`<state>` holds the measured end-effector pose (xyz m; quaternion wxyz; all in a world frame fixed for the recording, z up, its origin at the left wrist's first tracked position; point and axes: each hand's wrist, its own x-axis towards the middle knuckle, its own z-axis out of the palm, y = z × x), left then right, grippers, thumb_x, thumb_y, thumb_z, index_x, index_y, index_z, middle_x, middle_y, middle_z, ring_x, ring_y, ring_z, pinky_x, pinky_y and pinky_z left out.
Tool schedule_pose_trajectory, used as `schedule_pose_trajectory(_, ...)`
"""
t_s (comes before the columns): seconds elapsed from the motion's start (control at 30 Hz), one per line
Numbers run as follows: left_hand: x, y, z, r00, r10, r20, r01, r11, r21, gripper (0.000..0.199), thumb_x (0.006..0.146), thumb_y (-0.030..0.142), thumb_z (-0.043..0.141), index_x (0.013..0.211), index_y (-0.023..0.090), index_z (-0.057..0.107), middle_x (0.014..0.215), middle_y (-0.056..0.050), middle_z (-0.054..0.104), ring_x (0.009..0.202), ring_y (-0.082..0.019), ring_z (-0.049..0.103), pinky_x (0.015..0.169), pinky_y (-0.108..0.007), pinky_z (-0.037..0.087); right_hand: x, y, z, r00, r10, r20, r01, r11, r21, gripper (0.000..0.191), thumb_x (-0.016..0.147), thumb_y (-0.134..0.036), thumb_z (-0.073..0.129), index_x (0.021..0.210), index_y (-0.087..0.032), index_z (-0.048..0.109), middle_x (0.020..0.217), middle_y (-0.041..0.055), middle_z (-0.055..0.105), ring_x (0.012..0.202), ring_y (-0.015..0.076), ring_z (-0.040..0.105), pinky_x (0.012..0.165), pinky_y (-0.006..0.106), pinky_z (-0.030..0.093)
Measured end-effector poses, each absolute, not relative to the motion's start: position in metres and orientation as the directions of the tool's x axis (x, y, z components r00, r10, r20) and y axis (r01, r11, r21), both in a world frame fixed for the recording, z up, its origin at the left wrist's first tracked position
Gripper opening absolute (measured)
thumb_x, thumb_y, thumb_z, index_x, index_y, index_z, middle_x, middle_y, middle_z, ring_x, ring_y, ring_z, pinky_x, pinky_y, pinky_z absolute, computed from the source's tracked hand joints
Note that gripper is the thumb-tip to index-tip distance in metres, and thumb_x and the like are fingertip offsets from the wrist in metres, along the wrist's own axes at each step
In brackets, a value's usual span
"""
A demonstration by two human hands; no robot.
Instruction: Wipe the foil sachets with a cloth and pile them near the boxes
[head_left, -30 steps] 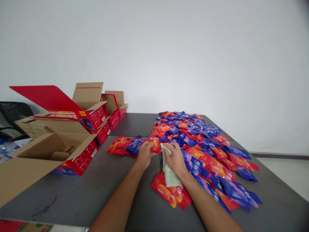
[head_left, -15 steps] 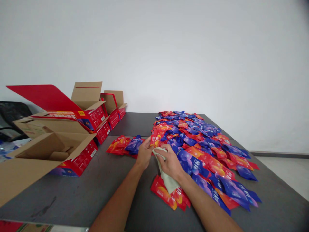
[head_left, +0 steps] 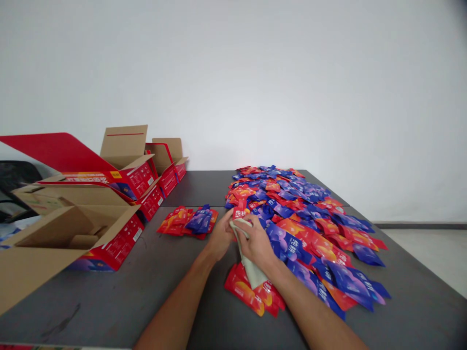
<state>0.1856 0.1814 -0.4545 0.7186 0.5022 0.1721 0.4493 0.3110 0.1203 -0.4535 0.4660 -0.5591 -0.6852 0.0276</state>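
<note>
Near the middle of the view, my left hand (head_left: 220,238) grips a red packet (head_left: 240,212) by its side. My right hand (head_left: 256,243) is closed on a pale green cloth (head_left: 251,272), pressed against the lower part of that packet. The cloth hangs down over several red packets (head_left: 243,290) lying on the table close to me. To the left of my left hand lie small heaps of red packets (head_left: 175,221) and blue packets (head_left: 199,219). A large pile of red and blue packets (head_left: 292,214) spreads to the right of my hands.
Open red cardboard boxes stand along the left side, the nearest box (head_left: 120,243) with its flaps spread. More boxes (head_left: 170,180) are behind it. A dark chair (head_left: 16,180) is at the far left, beyond the grey table (head_left: 146,291). A white wall rises behind.
The cloth has moved up over the lower part of the red packet, and my hands are closer together. The whole view has shifted slightly.
</note>
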Motion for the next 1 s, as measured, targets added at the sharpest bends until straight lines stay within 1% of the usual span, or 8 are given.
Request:
schedule_pose_trajectory(0.07,0.183,0.183,-0.454,0.527,0.83,0.185,-0.47,0.103,0.877,0.08,0.057,-0.003,0.065,0.132,0.025,0.059,0.122,-0.009,0.07,0.112,-0.024,0.066,0.094,-0.032,0.052,0.307,0.119,-0.454,0.044,0.803,0.595,0.736,0.377,-0.563,0.029,0.095,-0.024,0.054,0.116,-0.032,0.071,0.115,0.0071,0.058,0.098,0.0194,0.063,0.086,0.032,0.056)
schedule_pose_trajectory(0.17,0.182,0.181,-0.453,0.577,0.796,0.184,-0.449,0.12,0.885,0.081,0.056,-0.005,0.061,0.131,0.024,0.061,0.126,-0.009,0.068,0.115,-0.025,0.065,0.089,-0.03,0.054,0.312,0.119,-0.451,0.137,0.761,0.634,0.729,0.356,-0.585,0.03,0.097,-0.025,0.051,0.118,-0.031,0.071,0.117,0.008,0.056,0.101,0.0196,0.062,0.088,0.032,0.056)
schedule_pose_trajectory(0.27,0.184,0.178,-0.455,0.675,0.716,0.178,-0.417,0.171,0.893,0.083,0.056,-0.006,0.058,0.134,0.024,0.06,0.127,-0.01,0.068,0.113,-0.027,0.066,0.083,-0.03,0.055,0.324,0.122,-0.445,0.25,0.692,0.677,0.739,0.315,-0.595,0.032,0.098,-0.026,0.049,0.122,-0.028,0.069,0.118,0.0105,0.056,0.108,0.0227,0.059,0.094,0.038,0.054)
schedule_pose_trajectory(0.37,0.186,0.177,-0.458,0.691,0.698,0.19,-0.432,0.188,0.882,0.085,0.056,-0.006,0.057,0.135,0.024,0.059,0.125,-0.009,0.069,0.11,-0.026,0.067,0.082,-0.029,0.055,0.33,0.123,-0.443,0.291,0.666,0.687,0.753,0.284,-0.594,0.033,0.098,-0.027,0.05,0.125,-0.026,0.068,0.119,0.012,0.056,0.111,0.025,0.057,0.097,0.042,0.053)
schedule_pose_trajectory(0.5,0.184,0.181,-0.459,0.59,0.781,0.207,-0.469,0.122,0.875,0.083,0.055,-0.006,0.058,0.132,0.024,0.06,0.128,-0.008,0.068,0.11,-0.023,0.066,0.082,-0.026,0.053,0.319,0.122,-0.448,0.153,0.744,0.651,0.744,0.346,-0.571,0.032,0.097,-0.025,0.049,0.123,-0.029,0.069,0.119,0.0098,0.055,0.105,0.0219,0.06,0.091,0.035,0.055)
schedule_pose_trajectory(0.7,0.183,0.187,-0.452,0.486,0.854,0.186,-0.535,0.122,0.836,0.077,0.058,0.003,0.067,0.131,0.024,0.059,0.12,-0.007,0.072,0.103,-0.023,0.069,0.087,-0.032,0.054,0.305,0.12,-0.453,-0.007,0.802,0.598,0.71,0.425,-0.561,0.03,0.097,-0.024,0.05,0.118,-0.032,0.07,0.114,0.0077,0.057,0.101,0.0196,0.062,0.088,0.031,0.055)
schedule_pose_trajectory(0.87,0.186,0.189,-0.45,0.394,0.903,0.17,-0.573,0.097,0.814,0.06,0.066,0.011,0.071,0.124,0.023,0.064,0.12,-0.007,0.072,0.101,-0.022,0.069,0.088,-0.033,0.053,0.314,0.125,-0.454,0.114,0.756,0.644,0.664,0.425,-0.616,0.031,0.098,-0.025,0.05,0.122,-0.028,0.069,0.115,0.009,0.057,0.108,0.0208,0.059,0.096,0.036,0.052)
schedule_pose_trajectory(1.0,0.184,0.192,-0.451,0.332,0.933,0.141,-0.562,0.076,0.824,0.055,0.065,0.014,0.074,0.118,0.022,0.067,0.117,-0.006,0.072,0.098,-0.022,0.069,0.085,-0.031,0.052,0.318,0.127,-0.452,0.228,0.722,0.654,0.652,0.386,-0.653,0.03,0.097,-0.026,0.051,0.121,-0.028,0.069,0.114,0.0088,0.059,0.108,0.0214,0.058,0.098,0.039,0.05)
